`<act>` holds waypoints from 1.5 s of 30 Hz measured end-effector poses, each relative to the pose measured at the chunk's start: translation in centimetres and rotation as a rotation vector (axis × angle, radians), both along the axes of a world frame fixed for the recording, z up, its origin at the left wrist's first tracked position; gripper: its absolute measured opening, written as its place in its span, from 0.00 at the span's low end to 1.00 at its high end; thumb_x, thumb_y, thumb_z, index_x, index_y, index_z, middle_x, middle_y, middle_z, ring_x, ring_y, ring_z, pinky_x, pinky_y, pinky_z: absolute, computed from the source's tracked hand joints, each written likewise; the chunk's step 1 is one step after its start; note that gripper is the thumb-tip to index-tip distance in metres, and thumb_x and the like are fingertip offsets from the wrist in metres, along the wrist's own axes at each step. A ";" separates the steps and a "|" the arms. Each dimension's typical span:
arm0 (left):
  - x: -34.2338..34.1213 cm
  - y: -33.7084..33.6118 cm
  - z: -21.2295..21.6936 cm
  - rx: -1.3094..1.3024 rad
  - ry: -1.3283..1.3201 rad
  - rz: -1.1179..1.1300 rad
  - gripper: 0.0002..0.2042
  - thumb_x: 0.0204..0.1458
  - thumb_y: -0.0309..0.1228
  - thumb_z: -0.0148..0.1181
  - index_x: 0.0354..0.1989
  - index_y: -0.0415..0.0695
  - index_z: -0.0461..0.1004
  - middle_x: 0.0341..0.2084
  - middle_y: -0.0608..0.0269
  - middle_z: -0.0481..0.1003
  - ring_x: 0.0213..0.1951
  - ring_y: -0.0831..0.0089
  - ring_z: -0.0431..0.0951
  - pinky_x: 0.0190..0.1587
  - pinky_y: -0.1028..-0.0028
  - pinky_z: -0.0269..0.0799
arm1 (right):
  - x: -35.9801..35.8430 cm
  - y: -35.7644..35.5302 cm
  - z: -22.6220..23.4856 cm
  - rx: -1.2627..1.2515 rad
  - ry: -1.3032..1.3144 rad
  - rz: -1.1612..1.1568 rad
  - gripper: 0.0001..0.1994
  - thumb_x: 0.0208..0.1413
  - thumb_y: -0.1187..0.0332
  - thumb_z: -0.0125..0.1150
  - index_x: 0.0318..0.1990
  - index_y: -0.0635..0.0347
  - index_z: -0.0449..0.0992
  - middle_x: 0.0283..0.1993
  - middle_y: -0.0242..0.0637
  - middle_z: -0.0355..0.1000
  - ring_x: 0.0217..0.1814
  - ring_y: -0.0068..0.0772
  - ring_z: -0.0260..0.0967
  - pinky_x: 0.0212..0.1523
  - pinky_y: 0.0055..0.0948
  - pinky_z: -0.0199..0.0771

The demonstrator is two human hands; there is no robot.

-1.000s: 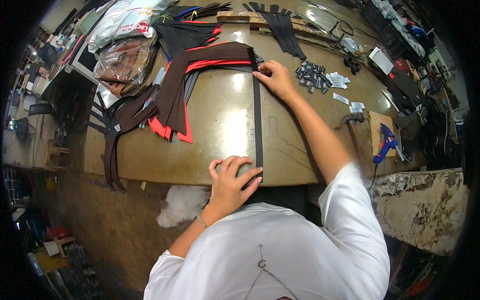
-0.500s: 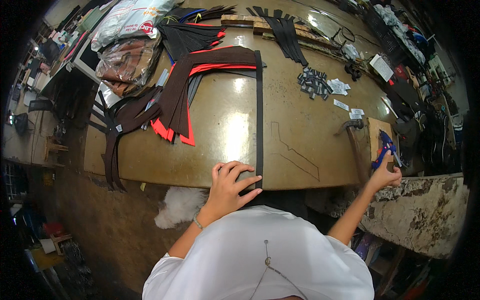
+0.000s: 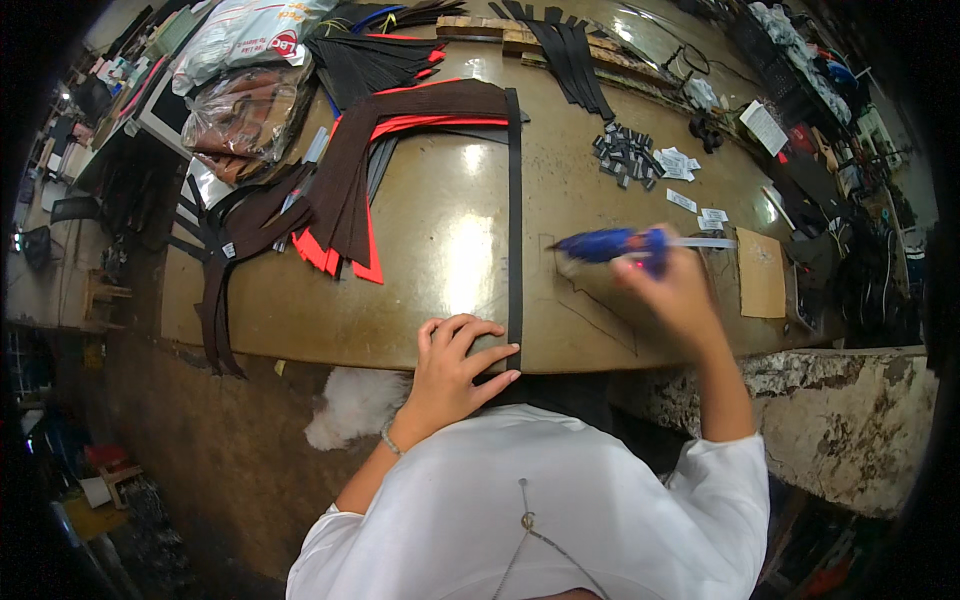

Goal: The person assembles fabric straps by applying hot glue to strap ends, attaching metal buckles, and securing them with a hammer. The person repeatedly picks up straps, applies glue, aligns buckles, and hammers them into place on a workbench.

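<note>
A long black strap (image 3: pixel 514 220) runs straight across the table from its near edge toward the far side. My left hand (image 3: pixel 462 365) lies spread at the near end of the strap, with fingertips touching it. My right hand (image 3: pixel 672 290) is closed around a blue hot glue gun (image 3: pixel 610 246), slightly blurred. A pale glue stick (image 3: pixel 702 242) sticks out of the gun's back, and its nozzle points left toward the strap. Below the gun, an angular outline (image 3: pixel 600 305) is drawn on the tabletop.
Brown and red fabric pieces (image 3: pixel 350 180) lie left of the strap, beside plastic-wrapped bundles (image 3: pixel 245 125). Small grey pieces (image 3: pixel 626 157) and white labels (image 3: pixel 681 201) are scattered at right. A cardboard piece (image 3: pixel 761 272) sits at the right edge. Black straps (image 3: pixel 568 62) lie farther back.
My right hand has lifted the glue gun off the cardboard at the right and carried it left over the table. My left hand has stayed by the strap's near end.
</note>
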State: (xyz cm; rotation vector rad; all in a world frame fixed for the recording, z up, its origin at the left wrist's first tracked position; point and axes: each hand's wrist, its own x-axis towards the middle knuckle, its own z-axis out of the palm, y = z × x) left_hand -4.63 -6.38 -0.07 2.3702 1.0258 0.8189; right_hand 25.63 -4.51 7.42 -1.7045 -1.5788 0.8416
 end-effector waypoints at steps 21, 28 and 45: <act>-0.1 -0.1 -0.2 -0.006 0.014 0.004 0.15 0.42 0.41 0.72 0.39 0.56 0.82 0.46 0.73 0.74 0.53 0.65 0.68 0.57 0.58 0.54 | -1.1 6.9 -2.2 0.115 -0.257 0.312 0.20 0.56 0.53 0.64 0.39 0.63 0.70 0.30 0.50 0.74 0.32 0.53 0.75 0.32 0.39 0.71; -0.2 -0.1 0.7 -0.027 0.042 -0.023 0.19 0.43 0.42 0.71 0.46 0.53 0.79 0.48 0.69 0.73 0.53 0.64 0.68 0.58 0.58 0.56 | -0.9 3.6 -1.8 0.678 -0.737 0.344 0.20 0.45 0.72 0.62 0.48 0.62 0.70 0.44 0.50 0.75 0.41 0.48 0.76 0.40 0.43 0.76; -5.3 26.2 1.2 0.397 0.193 0.688 0.25 0.52 0.44 0.65 0.49 0.33 0.76 0.42 0.46 0.76 0.46 0.50 0.75 0.53 0.59 0.69 | 12.7 -11.8 -0.3 -0.384 -0.445 -1.164 0.37 0.63 0.37 0.42 0.46 0.71 0.77 0.40 0.55 0.77 0.43 0.55 0.73 0.47 0.47 0.70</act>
